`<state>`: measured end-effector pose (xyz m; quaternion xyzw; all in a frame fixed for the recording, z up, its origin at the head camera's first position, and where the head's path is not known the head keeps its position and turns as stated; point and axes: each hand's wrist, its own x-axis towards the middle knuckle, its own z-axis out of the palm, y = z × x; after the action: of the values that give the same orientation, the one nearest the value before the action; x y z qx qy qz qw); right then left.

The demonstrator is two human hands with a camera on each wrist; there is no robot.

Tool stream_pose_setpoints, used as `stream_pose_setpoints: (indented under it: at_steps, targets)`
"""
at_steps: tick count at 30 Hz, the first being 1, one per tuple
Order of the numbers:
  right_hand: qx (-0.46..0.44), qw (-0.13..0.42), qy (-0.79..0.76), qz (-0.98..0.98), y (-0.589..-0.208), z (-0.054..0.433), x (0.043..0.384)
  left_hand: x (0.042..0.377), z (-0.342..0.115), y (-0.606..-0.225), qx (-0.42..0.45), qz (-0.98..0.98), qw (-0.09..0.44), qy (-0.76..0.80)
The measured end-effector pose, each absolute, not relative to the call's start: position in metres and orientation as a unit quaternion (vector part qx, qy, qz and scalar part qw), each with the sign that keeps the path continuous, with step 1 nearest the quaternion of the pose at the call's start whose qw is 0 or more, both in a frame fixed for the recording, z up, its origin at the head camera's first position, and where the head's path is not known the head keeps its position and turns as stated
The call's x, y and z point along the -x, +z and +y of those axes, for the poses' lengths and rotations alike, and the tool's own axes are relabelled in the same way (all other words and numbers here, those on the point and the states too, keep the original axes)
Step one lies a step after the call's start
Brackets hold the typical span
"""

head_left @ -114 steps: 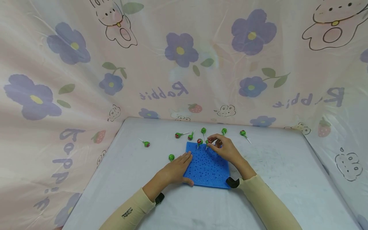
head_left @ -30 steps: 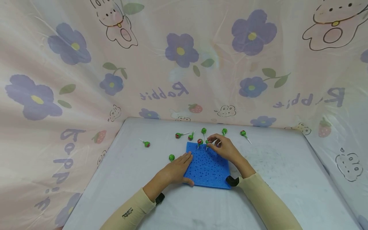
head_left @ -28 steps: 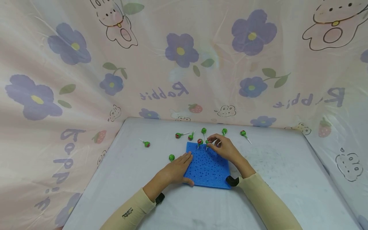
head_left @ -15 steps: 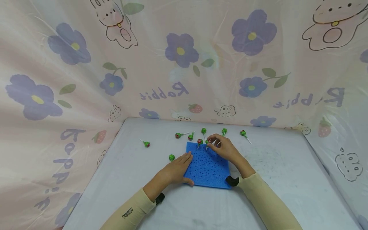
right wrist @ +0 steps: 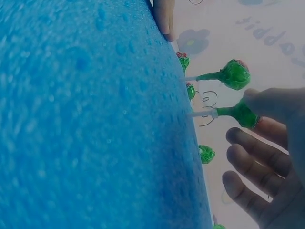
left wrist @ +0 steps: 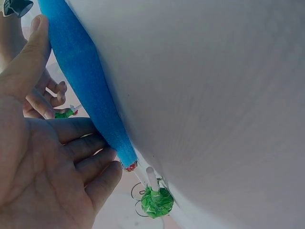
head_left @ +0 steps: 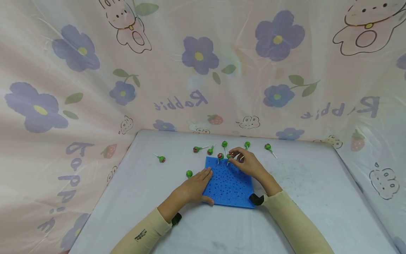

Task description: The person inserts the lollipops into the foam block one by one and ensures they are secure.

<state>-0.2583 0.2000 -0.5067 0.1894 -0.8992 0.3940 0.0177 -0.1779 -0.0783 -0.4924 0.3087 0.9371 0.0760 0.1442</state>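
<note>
A blue foam block with many small holes lies at the middle of the table. On its left edge rests my left hand, palm down with straight fingers; the left wrist view shows the palm and fingers against the block's side. My right hand pinches the green-and-red wrapped head of a lollipop between thumb and index finger. That lollipop's white stick meets the foam near its far edge. Beside it, a second lollipop stands upright in the foam, untouched.
Several loose lollipops lie on the white table: one at the left, one by my left hand, one at the right, others behind the block. A patterned curtain rises behind the table.
Almost nothing differs. Both hands keep their places, and the right hand still pinches the same lollipop at the block's far edge.
</note>
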Motion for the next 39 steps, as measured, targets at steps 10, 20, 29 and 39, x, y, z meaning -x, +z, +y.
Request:
stream_pose_setpoints:
  at_steps: [10, 20, 29, 39]
  targets:
    - [-0.192, 0.024, 0.391, -0.900, -0.501, 0.207, 0.259, 0.178, -0.079, -0.492, -0.310, 0.938, 0.140, 0.071]
    - [-0.179, 0.045, 0.385, -0.905, -0.492, 0.225, 0.260, 0.177, -0.078, -0.491, -0.310, 0.937, 0.141, 0.073]
    - [-0.164, 0.058, 0.362, -0.916, -0.491, 0.247, 0.267, 0.176, -0.078, -0.489, -0.309, 0.937, 0.142, 0.081]
    - [-0.148, 0.079, 0.351, -0.921, -0.497, 0.276, 0.277, 0.176, -0.078, -0.493, -0.306, 0.938, 0.143, 0.078]
